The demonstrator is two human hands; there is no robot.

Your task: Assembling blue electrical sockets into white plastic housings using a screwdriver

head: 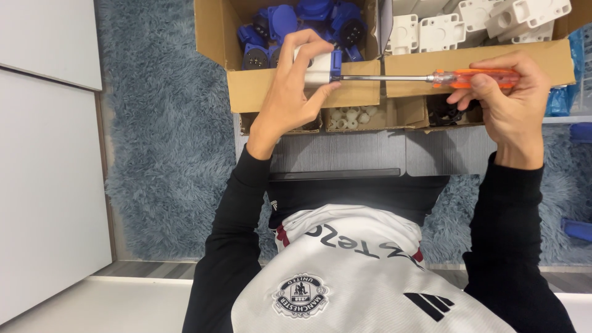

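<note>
My left hand (295, 86) grips a small white and blue plastic socket part (323, 66), held in front of the cardboard boxes. My right hand (509, 98) holds a screwdriver (431, 78) by its clear orange handle. Its metal shaft runs leftwards, level, and the tip meets the blue side of the part. Both arms wear black sleeves.
A cardboard box (246, 86) of several blue plug parts (290, 21) stands at the left; a second box (468, 58) holds white plastic housings (493, 21). Small open boxes (407, 114) below hold white and black small pieces. A grey shaggy rug (166, 154) lies beneath.
</note>
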